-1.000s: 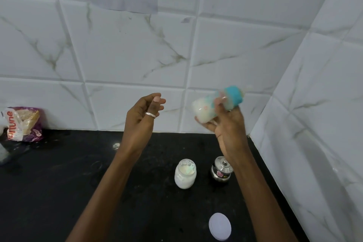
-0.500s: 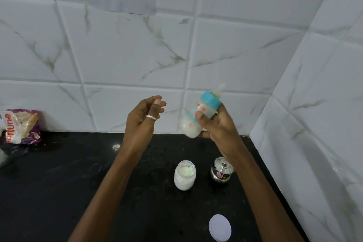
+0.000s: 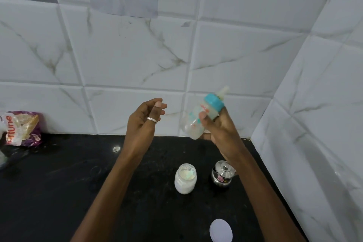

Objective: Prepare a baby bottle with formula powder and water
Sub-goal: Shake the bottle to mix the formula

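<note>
Right hand (image 3: 220, 131) grips bottle (image 3: 198, 120) round its body, thumb across the print. The bottle is in the air, tilted, with its teat (image 3: 224, 91) up and away from the grip and its base toward the left hand (image 3: 141, 125). That hand holds nothing, fingers loosely curled, level with the grip.

Head view: collar (image 3: 214, 102) is on and there is milky liquid inside. Below the grip an open jar (image 3: 185, 179) and a tin (image 3: 223, 175) stand on the counter (image 3: 59, 182), with the lid (image 3: 221, 231) nearer the body.

Judged step: shaking to mix. Next calls for a firm hold, a check for lumps, then setting the bottle upright.
</note>
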Available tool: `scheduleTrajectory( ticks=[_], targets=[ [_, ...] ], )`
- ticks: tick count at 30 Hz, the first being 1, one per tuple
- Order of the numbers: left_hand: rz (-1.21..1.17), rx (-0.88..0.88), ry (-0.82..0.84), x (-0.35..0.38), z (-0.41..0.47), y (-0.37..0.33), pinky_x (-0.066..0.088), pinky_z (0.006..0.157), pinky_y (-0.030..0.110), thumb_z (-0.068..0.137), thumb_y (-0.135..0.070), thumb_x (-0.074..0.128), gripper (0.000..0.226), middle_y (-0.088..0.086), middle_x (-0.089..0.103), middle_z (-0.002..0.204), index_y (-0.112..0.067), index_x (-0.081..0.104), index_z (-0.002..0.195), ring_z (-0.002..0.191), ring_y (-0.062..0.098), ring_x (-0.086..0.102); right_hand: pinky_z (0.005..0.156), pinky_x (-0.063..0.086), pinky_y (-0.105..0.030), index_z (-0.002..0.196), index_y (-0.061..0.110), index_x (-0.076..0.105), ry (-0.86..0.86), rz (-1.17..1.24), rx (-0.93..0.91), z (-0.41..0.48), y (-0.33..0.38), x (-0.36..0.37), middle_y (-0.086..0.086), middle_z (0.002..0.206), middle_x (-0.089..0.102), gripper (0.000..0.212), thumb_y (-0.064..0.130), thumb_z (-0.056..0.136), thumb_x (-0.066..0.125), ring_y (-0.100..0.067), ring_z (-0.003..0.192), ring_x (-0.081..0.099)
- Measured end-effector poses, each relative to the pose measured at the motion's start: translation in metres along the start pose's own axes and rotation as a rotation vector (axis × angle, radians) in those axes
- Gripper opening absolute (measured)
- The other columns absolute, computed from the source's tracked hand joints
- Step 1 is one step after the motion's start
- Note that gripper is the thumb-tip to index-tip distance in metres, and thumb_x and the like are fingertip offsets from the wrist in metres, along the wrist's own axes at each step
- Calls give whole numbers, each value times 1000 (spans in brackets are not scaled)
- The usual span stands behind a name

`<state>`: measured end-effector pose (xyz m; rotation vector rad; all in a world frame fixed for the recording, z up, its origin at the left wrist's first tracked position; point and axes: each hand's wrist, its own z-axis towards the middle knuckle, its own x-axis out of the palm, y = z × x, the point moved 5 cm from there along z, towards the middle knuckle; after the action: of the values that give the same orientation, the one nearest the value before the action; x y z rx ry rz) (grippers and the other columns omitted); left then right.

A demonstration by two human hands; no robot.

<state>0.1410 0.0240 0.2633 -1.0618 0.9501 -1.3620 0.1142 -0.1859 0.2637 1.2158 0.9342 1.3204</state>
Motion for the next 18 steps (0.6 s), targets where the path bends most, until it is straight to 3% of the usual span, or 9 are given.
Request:
scheduleTrajectory(
  ticks=[5,10,14,18],
  targets=[
    [-1,7,7,2,1,-2,55,98,34,102,-37,54,30,-9,75,110,-20,68,123,102,8,70,90,60,-57,141,15,44,-165,254,-38,6,7,-16,-7,128,62,59,35,90,68,-32,119,67],
    [7,9,15,6,3,-4,55,98,34,101,-40,54,30,-11,75,109,-23,68,122,103,8,70,87,61,-50,132,25,50,-10,-5,24,2,0,-6,-3,125,64,50,35,87,69,-26,120,67],
    [1,15,16,5,3,-4,55,99,36,100,-41,55,33,-9,75,110,-21,68,123,103,10,70,88,60,-56,142,10,43,-198,309,-54,6,9,-23,-12,129,62,62,34,93,71,-35,121,66],
    [-2,4,4,5,4,-4,55,99,36,103,-37,54,28,-9,76,109,-21,68,122,103,9,71,84,62,-49,128,21,50,-10,-22,57,-5,-5,-6,-8,122,64,52,33,85,78,-28,117,68]
  ],
)
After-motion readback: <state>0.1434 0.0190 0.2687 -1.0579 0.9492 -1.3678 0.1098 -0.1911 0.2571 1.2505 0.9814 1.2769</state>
